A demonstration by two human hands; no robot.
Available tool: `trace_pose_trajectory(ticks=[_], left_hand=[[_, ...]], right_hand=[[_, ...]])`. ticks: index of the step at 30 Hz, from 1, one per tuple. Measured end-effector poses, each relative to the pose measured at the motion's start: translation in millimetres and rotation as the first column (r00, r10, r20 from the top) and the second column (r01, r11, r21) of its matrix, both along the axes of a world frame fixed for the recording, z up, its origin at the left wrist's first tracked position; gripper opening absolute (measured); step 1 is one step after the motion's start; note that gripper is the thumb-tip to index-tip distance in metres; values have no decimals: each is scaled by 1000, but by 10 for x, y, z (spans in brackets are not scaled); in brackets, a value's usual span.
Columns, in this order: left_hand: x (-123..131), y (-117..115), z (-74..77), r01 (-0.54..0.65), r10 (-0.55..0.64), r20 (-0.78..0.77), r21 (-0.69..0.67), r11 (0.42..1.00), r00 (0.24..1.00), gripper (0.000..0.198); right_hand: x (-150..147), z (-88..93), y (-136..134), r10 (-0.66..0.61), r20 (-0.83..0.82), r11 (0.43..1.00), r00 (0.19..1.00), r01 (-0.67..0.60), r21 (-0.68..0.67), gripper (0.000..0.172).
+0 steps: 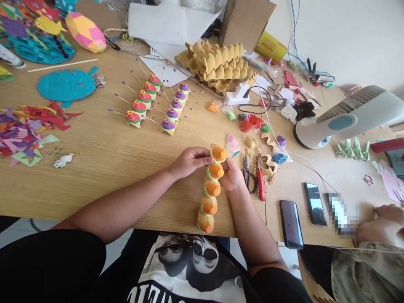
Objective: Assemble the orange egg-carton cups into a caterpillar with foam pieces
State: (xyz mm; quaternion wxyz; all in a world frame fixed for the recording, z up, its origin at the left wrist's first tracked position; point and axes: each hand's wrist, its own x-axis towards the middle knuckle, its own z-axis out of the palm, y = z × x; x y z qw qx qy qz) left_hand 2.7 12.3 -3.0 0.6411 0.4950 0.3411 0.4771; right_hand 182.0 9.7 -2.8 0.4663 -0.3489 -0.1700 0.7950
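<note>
At the lower centre of the frame, the left hand (192,163) pinches the upper end of an orange-topped egg-carton strip (212,188), while the right hand (232,174) grasps its right side. Black-handled scissors (247,169) lie on the desk (126,149) just right of that hand.

Bright, diffuse light with wide-angle edge distortion

Part of the right grip (233,174) was hidden behind the orange-topped carton strip (212,188). Pixelation blurred a phone (340,213). The view's right edge cut off a co-worker's sleeve (368,273), its left edge a white can (11,57); tiny scribbles (57,150) were unreadable.
</note>
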Motion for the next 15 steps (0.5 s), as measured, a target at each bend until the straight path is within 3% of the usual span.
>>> trace_pose_trajectory(ticks=[6,15], left_hand=[[-25,-5,69,-62,75,-178,77,995,981,42],[-24,-7,42,-73,82,-151,68,995,985,37]], right_hand=[[19,-21,15,-4,57,1000,998,4,7,37],[14,-7,8,14,128,999,992,-20,45,40]])
